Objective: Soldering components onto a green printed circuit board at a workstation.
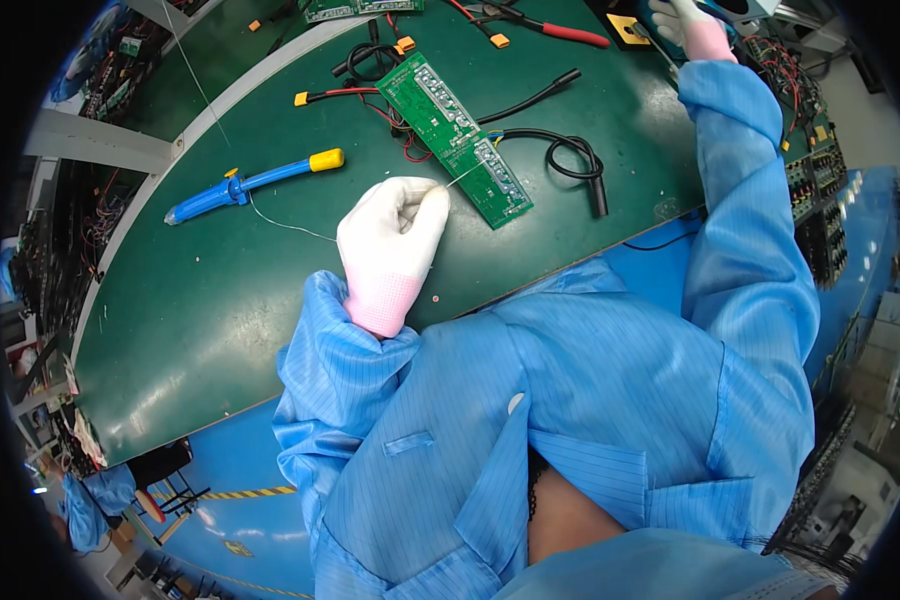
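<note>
My left hand (395, 225), in a white glove with a pink cuff, is closed in a pinch on a thin solder wire (292, 229). The wire's tip sticks out over the lower part of a long green circuit board (467, 143). That board lies slanted on the green table, with black and red leads attached at its sides. At the upper right edge my right hand (692, 28), gloved the same way, is stretched far out beside a stand with a yellow sponge (627, 30). Its fingers look curled, but what they grip is cut off at the picture's edge.
A blue desoldering pump (253, 186) with a yellow tip lies left of my left hand. Red-handled pliers (573, 35) and yellow connectors (499, 41) lie at the back. More boards with wires (818, 170) stand at the right. The green table (200, 330) has a curved pale rail.
</note>
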The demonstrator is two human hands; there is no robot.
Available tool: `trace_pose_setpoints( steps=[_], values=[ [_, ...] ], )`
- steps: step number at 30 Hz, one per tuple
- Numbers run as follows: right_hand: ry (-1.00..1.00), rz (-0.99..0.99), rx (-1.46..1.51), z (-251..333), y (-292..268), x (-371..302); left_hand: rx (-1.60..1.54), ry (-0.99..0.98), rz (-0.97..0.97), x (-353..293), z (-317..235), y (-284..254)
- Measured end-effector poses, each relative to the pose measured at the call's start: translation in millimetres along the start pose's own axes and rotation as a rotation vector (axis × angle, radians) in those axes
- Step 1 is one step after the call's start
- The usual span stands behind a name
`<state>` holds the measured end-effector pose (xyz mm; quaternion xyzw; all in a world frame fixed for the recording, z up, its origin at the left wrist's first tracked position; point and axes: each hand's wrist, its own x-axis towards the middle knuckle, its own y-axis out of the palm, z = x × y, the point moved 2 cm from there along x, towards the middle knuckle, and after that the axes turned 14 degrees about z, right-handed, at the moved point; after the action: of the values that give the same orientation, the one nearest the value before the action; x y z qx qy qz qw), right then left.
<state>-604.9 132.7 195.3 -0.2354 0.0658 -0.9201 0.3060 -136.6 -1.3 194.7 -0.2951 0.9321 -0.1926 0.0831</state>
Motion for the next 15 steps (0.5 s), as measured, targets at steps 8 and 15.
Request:
trace_pose_setpoints(
  steps=[8,15],
  values=[
    [0.11,0.046,0.186,136,59,-162,0.045,-0.01,-0.009,8,1,1],
    [-0.185,0.426,0.168,137,99,-244,0.127,0.014,0.003,10,-7,2]
  ],
)
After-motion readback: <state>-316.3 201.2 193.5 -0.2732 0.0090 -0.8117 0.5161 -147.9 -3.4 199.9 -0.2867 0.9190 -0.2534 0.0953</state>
